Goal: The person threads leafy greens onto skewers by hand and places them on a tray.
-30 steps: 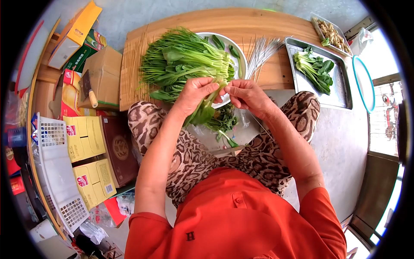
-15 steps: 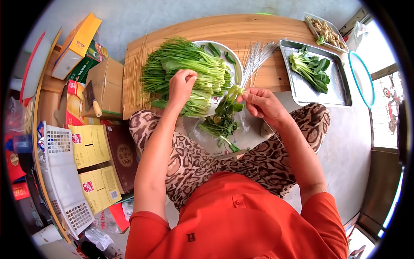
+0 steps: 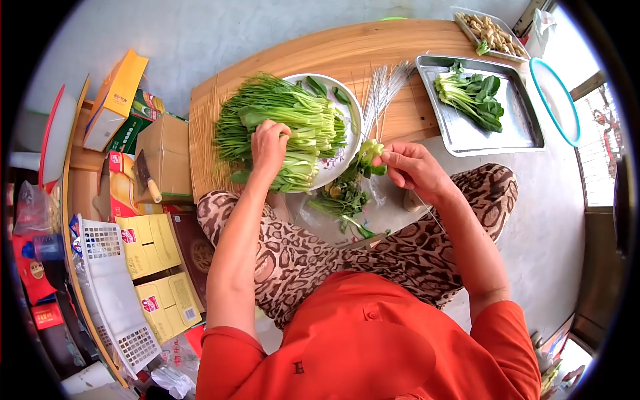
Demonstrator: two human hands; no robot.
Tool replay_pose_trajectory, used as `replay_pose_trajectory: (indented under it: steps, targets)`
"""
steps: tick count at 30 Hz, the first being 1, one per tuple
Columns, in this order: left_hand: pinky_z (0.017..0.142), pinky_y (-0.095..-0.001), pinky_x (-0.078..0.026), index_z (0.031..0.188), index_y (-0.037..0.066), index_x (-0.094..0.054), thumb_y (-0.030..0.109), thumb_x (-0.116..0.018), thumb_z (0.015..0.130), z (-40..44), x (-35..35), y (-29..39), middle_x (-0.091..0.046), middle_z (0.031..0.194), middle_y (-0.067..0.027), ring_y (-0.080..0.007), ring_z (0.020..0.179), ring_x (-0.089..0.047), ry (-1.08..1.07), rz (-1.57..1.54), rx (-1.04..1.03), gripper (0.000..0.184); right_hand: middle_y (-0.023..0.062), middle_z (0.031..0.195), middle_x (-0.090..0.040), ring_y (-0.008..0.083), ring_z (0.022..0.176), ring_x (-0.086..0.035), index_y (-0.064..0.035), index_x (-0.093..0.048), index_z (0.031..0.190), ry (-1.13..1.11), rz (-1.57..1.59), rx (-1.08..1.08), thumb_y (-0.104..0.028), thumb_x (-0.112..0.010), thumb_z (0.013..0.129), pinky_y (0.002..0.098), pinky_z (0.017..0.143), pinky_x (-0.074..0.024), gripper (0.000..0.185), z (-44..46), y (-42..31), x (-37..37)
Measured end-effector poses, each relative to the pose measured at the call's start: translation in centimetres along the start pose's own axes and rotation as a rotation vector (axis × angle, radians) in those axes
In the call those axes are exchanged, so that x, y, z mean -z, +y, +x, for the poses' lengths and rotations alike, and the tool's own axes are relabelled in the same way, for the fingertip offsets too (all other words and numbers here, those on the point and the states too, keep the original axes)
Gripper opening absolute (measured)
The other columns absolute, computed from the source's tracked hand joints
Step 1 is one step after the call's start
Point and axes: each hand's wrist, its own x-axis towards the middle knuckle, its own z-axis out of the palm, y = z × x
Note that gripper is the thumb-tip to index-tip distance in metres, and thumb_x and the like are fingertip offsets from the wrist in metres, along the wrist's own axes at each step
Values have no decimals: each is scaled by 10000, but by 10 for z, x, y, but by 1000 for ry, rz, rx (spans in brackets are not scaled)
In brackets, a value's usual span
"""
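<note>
My left hand (image 3: 269, 143) rests on the heap of leafy greens (image 3: 293, 120), its fingers curled; what they grip, if anything, is hidden. The heap lies on a white plate (image 3: 355, 127) and spreads over the wooden board. Lower right of the plate, my right hand (image 3: 410, 168) pinches the pale base of a green vegetable (image 3: 369, 157), whose leaves hang to the left. A thin skewer extends below this hand. Loose leaves (image 3: 339, 201) lie beneath the held vegetable.
Metal skewers (image 3: 388, 90) and wooden sticks (image 3: 204, 147) lie on the board (image 3: 320, 41). At the right are a metal tray (image 3: 527, 133) bearing greens (image 3: 470, 99) and a container of pale pieces (image 3: 492, 33). Boxes (image 3: 148, 243) and a knife (image 3: 149, 180) are at the left.
My hands have parted; the left moved to the heap, while the right kept the vegetable and shifted slightly outward and down. The camera view has also shifted.
</note>
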Motion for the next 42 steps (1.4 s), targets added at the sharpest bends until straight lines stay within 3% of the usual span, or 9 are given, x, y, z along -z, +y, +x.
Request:
replay_pose_trajectory:
  steps: [6, 8, 12, 18, 20, 22, 28, 32, 42]
  targets:
    - [678, -424, -469, 1025, 55, -557, 72, -631, 824, 26, 6, 8, -584, 971, -137, -354, 823, -596, 91, -256, 15, 215, -40, 531, -453, 31, 454, -333, -46, -654, 924, 20, -21, -10, -240, -513, 967, 187, 430, -231, 244, -3, 3, 2]
    - [703, -397, -483, 1047, 44, -560, 76, -649, 822, 35, 12, 25, -590, 1009, -144, -331, 851, -620, -65, -172, 45, 244, -41, 527, -452, 27, 443, -328, -46, -652, 927, 18, -23, -11, -226, -508, 969, 183, 420, -224, 235, -1, 4, 1]
    - [715, -428, -476, 1022, 49, -592, 101, -683, 799, 41, -2, 20, -555, 966, -119, -330, 866, -597, -227, 106, -9, 247, -45, 538, -456, 32, 459, -335, -45, -655, 933, 14, -43, -3, -246, -509, 966, 188, 436, -239, 250, 0, 4, 1]
    - [726, -436, -462, 942, 94, -621, 77, -675, 786, 41, 7, 18, -548, 961, -95, -330, 867, -579, -103, 12, 4, 166, -46, 534, -449, 35, 467, -335, -33, -650, 935, 33, -45, -7, -239, -509, 967, 192, 445, -246, 251, -3, 3, 0]
    - [748, -419, -453, 911, 90, -605, 79, -647, 801, 43, 21, 16, -554, 949, -78, -309, 875, -560, -3, 44, -213, 119, -46, 535, -449, 35, 467, -335, -33, -650, 935, 25, -45, -15, -241, -510, 966, 192, 444, -245, 252, -3, 3, -1]
    - [759, -408, -449, 895, 89, -584, 82, -641, 799, 43, 29, 18, -575, 905, -67, -292, 873, -541, -5, 76, -228, 112, -45, 535, -450, 35, 467, -334, -32, -649, 934, 20, -46, -21, -242, -512, 966, 193, 444, -245, 253, -2, 4, 0]
    - [779, -400, -458, 955, 74, -593, 95, -688, 760, 27, 8, 13, -628, 921, -85, -289, 911, -564, -224, 102, -278, 219, -47, 535, -448, 35, 466, -334, -34, -650, 932, 9, -62, -24, -238, -509, 967, 194, 445, -245, 250, 1, 4, -3]
    - [756, -428, -476, 983, 54, -598, 95, -725, 724, 19, -5, 10, -611, 954, -115, -336, 891, -593, -232, 58, -123, 290, -48, 537, -450, 33, 472, -340, -38, -649, 928, 34, -74, -23, -230, -511, 965, 195, 448, -245, 239, 3, 6, -4]
    - [735, -427, -475, 980, 62, -623, 53, -687, 751, 16, 10, 17, -590, 976, -116, -336, 886, -603, -298, 4, -108, 238, -43, 520, -438, 33, 437, -314, -35, -647, 933, 32, -108, -27, -243, -511, 974, 187, 415, -228, 252, 2, 3, -11]
